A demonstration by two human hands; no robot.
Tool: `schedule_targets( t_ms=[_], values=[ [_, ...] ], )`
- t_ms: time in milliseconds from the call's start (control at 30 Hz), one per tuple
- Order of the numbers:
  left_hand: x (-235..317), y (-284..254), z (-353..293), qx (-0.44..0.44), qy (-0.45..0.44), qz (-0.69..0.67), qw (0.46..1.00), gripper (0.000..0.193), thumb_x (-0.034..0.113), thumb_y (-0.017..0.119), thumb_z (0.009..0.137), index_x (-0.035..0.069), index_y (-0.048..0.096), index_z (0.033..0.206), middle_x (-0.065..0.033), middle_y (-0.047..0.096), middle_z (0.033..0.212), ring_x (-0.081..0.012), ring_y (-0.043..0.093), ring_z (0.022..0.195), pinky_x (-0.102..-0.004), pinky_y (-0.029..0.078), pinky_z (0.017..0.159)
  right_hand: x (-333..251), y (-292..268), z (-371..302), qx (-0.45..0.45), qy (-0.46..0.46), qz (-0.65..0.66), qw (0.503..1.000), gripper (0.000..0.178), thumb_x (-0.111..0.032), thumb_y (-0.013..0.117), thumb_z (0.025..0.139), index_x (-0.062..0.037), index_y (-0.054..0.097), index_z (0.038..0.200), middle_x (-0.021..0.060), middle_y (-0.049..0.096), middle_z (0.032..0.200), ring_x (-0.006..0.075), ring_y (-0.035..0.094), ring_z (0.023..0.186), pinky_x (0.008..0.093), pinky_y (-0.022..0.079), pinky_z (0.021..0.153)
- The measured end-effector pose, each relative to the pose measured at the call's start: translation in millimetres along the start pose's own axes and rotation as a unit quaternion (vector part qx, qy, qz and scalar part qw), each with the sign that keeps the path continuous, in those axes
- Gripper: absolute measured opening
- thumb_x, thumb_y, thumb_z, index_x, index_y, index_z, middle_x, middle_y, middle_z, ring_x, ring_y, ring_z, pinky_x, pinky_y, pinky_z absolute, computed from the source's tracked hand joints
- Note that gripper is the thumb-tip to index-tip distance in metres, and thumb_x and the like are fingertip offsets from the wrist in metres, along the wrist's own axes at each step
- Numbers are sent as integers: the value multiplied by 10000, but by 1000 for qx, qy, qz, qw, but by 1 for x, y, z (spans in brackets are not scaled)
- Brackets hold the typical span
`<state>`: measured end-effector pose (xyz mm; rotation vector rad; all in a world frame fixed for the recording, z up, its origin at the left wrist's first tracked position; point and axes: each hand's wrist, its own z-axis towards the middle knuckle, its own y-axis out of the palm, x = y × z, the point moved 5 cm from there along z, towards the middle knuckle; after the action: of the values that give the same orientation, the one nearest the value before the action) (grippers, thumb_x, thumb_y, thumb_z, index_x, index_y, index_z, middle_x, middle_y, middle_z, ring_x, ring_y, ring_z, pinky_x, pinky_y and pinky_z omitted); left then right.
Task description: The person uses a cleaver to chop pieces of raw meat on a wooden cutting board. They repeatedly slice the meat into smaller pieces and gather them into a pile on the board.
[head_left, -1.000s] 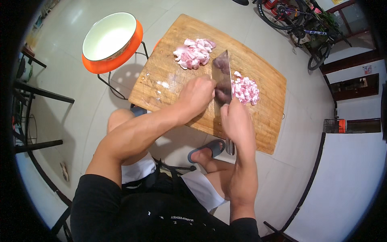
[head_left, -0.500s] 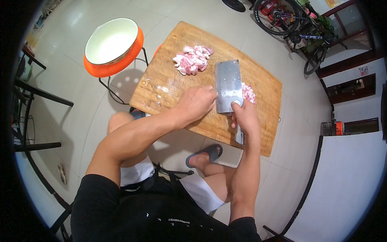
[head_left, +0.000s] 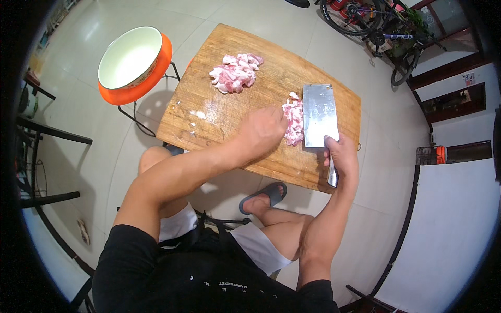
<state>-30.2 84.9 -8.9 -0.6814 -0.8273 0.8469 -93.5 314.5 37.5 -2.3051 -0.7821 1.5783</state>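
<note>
My right hand [head_left: 342, 151] is wrapped round the handle of a broad metal cleaver [head_left: 320, 117], thumb against the base of the blade. The blade lies along the right side of a small pile of chopped pinkish-white raw meat [head_left: 294, 122]. At that pile's left edge my left hand [head_left: 265, 127] rests with its fingers curled in, fingertips hidden. Both hands are over a thick wooden chopping board [head_left: 203, 83]. Towards its far left part lies a larger heap of sliced raw meat [head_left: 236, 73], touched by neither hand.
Left of the board an enamel bowl [head_left: 130, 57], white inside, sits on an orange round-topped stool [head_left: 166, 55] with dark metal legs. A bicycle [head_left: 386, 36] stands at the back right. Dark furniture legs [head_left: 57, 130] reach in from the left. My slippered foot [head_left: 263, 198] is below the board.
The cleaver and my right hand have moved to the right, from the small meat pile's left side to its right side. My left hand stays curled, now beside the meat.
</note>
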Motion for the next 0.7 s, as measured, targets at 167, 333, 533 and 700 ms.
schedule_targets(
  t_ms=[167,333,533,700],
  values=[
    [25,-6,-18,5,36,72,997,196,98,653,857,-6,667,1022,-124,683,981,-305,688,951,-415,578,807,-9,-12,-11,58,-8,-37,998,213,-164,622,1036,36,669,1092,43,617,706,119,557,508,310,479,448],
    [17,-17,-23,-33,37,10,999,162,118,650,876,39,665,1016,-109,700,943,-300,714,939,-440,586,780,-15,-11,-21,96,-41,15,994,215,-179,640,1050,29,670,1095,44,623,691,118,568,503,294,473,464],
    [-14,-53,-6,-24,-21,-15,999,76,126,690,885,56,665,869,-129,687,831,-367,718,864,-494,580,731,-21,24,-33,-4,-38,52,998,218,-188,653,1067,16,674,1137,28,624,707,101,562,506,287,475,474],
    [-40,-68,5,20,-81,-25,996,132,138,760,904,29,690,888,-149,690,896,-379,710,913,-505,578,786,-11,53,-32,-98,-8,48,994,184,-166,643,1061,-1,668,1138,16,611,705,100,558,509,281,475,479]
  ],
)
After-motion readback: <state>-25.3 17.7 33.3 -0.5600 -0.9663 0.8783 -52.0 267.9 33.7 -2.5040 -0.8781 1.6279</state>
